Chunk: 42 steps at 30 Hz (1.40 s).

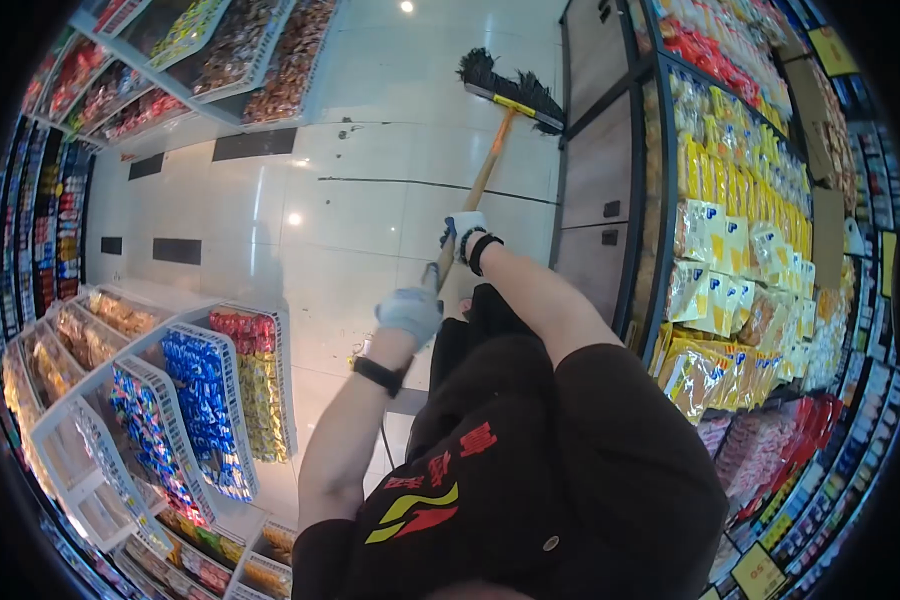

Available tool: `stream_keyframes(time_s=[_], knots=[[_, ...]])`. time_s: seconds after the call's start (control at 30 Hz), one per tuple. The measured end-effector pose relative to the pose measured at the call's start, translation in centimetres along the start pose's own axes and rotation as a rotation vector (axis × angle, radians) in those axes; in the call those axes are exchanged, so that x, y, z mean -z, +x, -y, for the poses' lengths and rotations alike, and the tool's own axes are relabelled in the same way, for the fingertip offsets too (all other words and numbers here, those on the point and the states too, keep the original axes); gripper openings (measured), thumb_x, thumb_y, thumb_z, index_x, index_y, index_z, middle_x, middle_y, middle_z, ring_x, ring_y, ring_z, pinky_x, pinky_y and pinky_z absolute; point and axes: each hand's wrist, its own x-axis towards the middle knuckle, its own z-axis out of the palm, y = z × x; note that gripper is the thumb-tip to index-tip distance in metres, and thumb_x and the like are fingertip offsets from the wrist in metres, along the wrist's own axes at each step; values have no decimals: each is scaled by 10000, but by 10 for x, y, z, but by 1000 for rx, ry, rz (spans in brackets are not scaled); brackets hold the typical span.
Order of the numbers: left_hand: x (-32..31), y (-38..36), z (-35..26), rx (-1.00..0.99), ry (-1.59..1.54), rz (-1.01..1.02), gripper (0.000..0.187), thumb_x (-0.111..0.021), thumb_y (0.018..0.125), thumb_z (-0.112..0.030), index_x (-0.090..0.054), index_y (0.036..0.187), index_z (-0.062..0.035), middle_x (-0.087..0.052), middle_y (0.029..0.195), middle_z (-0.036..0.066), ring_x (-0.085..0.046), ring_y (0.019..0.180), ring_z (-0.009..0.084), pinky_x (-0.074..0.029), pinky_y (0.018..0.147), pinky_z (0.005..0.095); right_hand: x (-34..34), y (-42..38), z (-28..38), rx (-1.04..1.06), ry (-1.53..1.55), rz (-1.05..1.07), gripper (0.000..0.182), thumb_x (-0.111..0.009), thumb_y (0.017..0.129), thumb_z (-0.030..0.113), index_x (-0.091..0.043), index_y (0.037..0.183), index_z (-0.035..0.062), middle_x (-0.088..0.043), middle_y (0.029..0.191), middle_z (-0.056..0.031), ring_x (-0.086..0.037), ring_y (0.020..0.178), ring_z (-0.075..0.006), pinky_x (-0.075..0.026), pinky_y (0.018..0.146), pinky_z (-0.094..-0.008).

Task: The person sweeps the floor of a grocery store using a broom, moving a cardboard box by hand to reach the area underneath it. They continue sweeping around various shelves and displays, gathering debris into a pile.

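A push broom with dark bristles [513,90] and a yellow strip along its head lies with the bristles on the tiled floor, close to the base of the right-hand shelf. Its wooden handle [488,163] slants down toward my body. My right hand [464,228], in a white and blue work glove with a black band at the wrist, is closed round the middle of the handle. Lower down, my left hand [411,312], gloved alike, grips the handle near its upper end; the glove hides part of those fingers.
Grey cabinets [597,165] under a shelf of yellow snack packs [740,215] border the right side. White bins of blue-wrapped sweets [205,400] stand at lower left, and more candy bins [290,60] at upper left. Dark strips [255,145] and small specks mark the pale floor [370,235].
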Motion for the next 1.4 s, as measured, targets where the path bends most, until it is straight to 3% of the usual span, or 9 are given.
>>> stream_keyframes(time_s=[0.23,0.5,0.6,0.67,0.73,0.83,1.0,1.13,1.4], knots=[[-63,-42,-16,-59,-71,9,617,-406,850,-311,-163,1367,-79,-632,850,186,-627,712,324,-469,653,450,50,6,-38,219,-562,-215,129,-576,705,71,-548,783,-28,-567,588,-116,-581,499,-238,-428,402,-354],[-127,-173,38,20,-16,63,619,-435,841,-308,-176,1371,-120,-639,842,146,-627,711,299,-469,636,444,38,-22,-170,216,-546,-82,93,-581,719,53,-549,732,-33,-569,581,-122,-588,479,-254,-427,393,-355],[-184,-232,70,0,-17,80,621,-449,836,-316,-184,1372,-149,-636,863,144,-623,751,299,-469,672,433,40,-79,-252,32,-492,-130,223,-551,744,260,-590,735,40,-595,648,-120,-579,606,-264,-430,526,-362],[-218,-274,87,3,-12,98,628,-457,833,-324,-183,1372,-155,-634,865,146,-620,763,300,-466,688,429,72,-26,-330,582,-1286,44,298,-521,763,338,-614,755,55,-630,740,-142,-600,683,-280,-443,581,-366],[-248,-318,103,11,-29,122,635,-466,830,-332,-182,1372,-161,-632,868,147,-618,774,302,-464,703,425,92,20,-418,683,-1039,43,312,-552,749,362,-612,758,55,-635,757,-137,-595,673,-279,-446,587,-367],[-272,-381,136,46,-67,140,637,-484,824,-332,-194,1370,-179,-629,843,146,-615,776,299,-461,699,418,59,-132,-425,53,-640,34,227,-639,699,254,-582,789,54,-588,709,-116,-534,614,-225,-444,569,-336],[-270,-469,181,102,1,78,531,-455,837,-260,-270,1333,-228,-609,880,131,-606,799,294,-454,702,427,43,-145,-484,4,-770,36,208,-573,756,272,-569,860,92,-574,747,-96,-539,662,-216,-455,594,-334],[-265,-519,208,238,45,-205,408,-479,828,-215,-427,1232,-245,-560,803,111,-582,677,275,-435,586,413,-4,-161,-522,-428,80,112,158,-602,726,91,-478,822,110,-539,703,-67,-551,587,-213,-498,516,-355],[-267,-574,228,490,2,-236,370,-504,798,-173,-483,1164,-219,-556,775,90,-578,692,266,-438,611,379,-61,-173,-605,-452,-10,276,148,-625,694,116,-481,728,117,-514,663,-34,-562,630,-165,-485,540,-300]])
